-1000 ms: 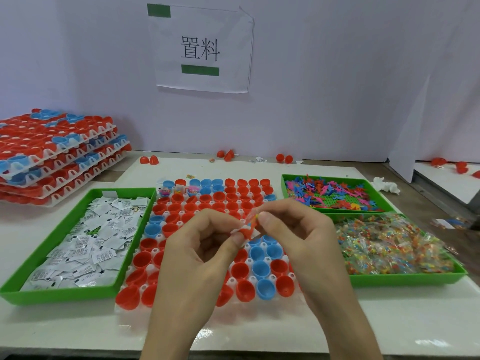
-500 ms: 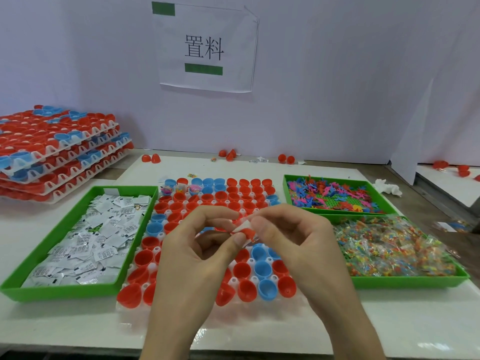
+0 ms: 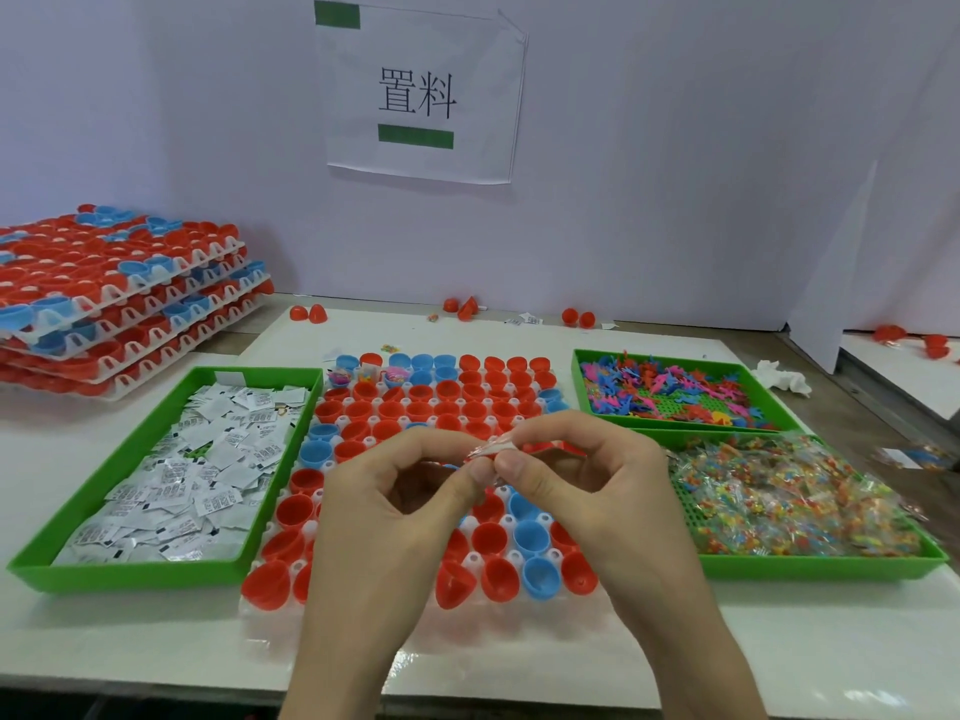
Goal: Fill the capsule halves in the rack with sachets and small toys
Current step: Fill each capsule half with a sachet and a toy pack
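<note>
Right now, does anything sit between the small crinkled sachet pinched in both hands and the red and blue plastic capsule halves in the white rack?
Nothing visible. The left hand and right hand pinch the crinkled sachet above the white rack; the capsule halves below stand open, though hands hide some.

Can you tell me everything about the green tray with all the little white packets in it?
The green tray is a shallow rectangle with low raised walls, and it looks like smooth plastic. It lies flat on the white table, left of the capsule rack and very close beside it. Inside is a loose heap of small white sachets with dark print, nearly covering the floor; a bit of green grid shows through. The left hand and right hand do not touch it.
</note>
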A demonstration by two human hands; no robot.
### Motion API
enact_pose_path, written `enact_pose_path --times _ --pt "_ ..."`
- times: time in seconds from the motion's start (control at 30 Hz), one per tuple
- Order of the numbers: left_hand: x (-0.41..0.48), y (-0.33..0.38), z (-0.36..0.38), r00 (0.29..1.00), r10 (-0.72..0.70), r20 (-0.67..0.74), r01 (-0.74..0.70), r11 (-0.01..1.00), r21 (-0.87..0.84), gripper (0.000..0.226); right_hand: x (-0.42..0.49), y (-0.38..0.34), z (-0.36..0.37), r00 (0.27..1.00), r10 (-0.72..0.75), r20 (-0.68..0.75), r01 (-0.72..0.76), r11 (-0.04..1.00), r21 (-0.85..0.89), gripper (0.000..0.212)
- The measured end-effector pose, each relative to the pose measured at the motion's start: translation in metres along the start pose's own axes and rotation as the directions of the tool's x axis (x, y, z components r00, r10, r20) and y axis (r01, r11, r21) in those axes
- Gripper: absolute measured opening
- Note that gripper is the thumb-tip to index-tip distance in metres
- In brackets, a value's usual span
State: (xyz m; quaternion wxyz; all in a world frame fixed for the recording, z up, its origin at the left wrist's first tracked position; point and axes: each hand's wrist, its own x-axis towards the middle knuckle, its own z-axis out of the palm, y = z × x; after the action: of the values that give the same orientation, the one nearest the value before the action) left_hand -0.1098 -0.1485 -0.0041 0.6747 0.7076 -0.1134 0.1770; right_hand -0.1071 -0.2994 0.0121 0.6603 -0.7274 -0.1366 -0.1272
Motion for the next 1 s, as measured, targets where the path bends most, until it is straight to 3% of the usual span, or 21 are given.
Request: enact_pose_path --times 0.13,0.2,0.3,0.47,0.67,0.83,1.0 --pt "0.000 -0.004 -0.001 0.989 0.094 -0.116 -0.085 0.993 0.078 0.015 0.000 0.002 0.005 0.996 0.060 -0.062 -0.065 0.994 -0.087 0.030" --pt "0.001 -0.006 -0.002 0.963 0.199 -0.182 -0.165 0.968 0.187 0.019 0.000 0.001 0.006 0.984 0.157 -0.086 -0.151 0.986 0.071 0.037" --pt "0.001 -0.007 -0.002 0.910 0.386 -0.149 -0.319 0.885 0.340 0.013 0.001 -0.002 0.007 0.962 0.272 0.002 -0.261 0.921 0.289 0.053" --pt "0.003 -0.009 0.003 0.879 0.474 -0.053 -0.420 0.823 0.383 0.007 0.003 0.001 0.008 0.965 0.261 0.033 -0.258 0.915 0.310 0.029" --pt "0.002 -0.010 0.001 0.915 0.403 -0.030 -0.385 0.891 0.239 0.023 0.004 0.006 0.002 0.973 0.229 -0.026 -0.212 0.935 0.285 0.033" --pt "0.003 -0.007 0.001 0.986 0.132 -0.104 -0.142 0.984 -0.105 0.018 0.004 0.004 0.007 0.996 0.054 -0.077 -0.039 0.982 0.184 0.027" --pt "0.003 -0.008 -0.004 0.996 0.041 -0.079 -0.051 0.990 -0.135 0.023 0.003 0.004 0.010 0.998 -0.010 -0.065 0.020 0.989 0.148 0.027"
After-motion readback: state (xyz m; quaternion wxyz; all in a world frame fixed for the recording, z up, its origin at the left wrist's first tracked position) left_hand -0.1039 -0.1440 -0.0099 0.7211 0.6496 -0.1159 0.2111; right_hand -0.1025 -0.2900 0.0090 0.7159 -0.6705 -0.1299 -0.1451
